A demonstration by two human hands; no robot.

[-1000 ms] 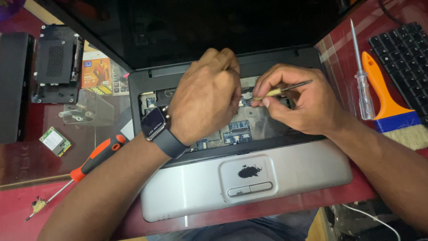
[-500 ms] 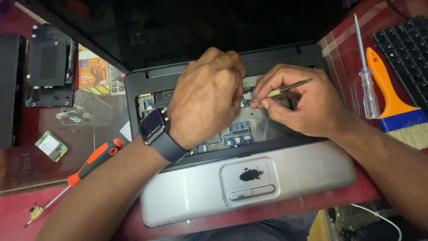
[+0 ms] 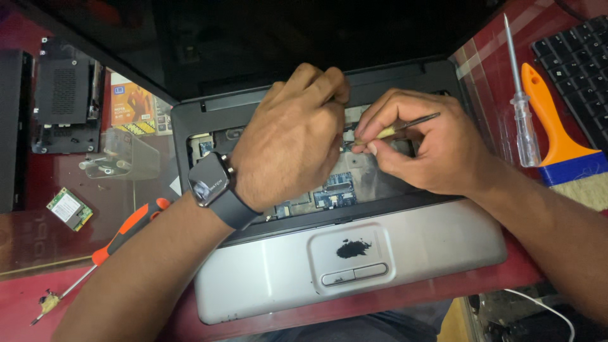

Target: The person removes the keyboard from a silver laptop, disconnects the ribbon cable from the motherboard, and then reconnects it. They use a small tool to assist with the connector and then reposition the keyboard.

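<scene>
Little has changed over the last second: the right hand [image 3: 437, 149] still pinches a thin tool [image 3: 396, 130] at the open laptop [image 3: 354, 253] bay mid-desk, while the left hand [image 3: 291, 145] stays curled beside its tip, grip hidden.

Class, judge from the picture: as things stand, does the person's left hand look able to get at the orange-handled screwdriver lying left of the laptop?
Probably yes. The orange-handled screwdriver lies uncovered on the table beside the left forearm; the left hand is busy in the open laptop, though.
</scene>
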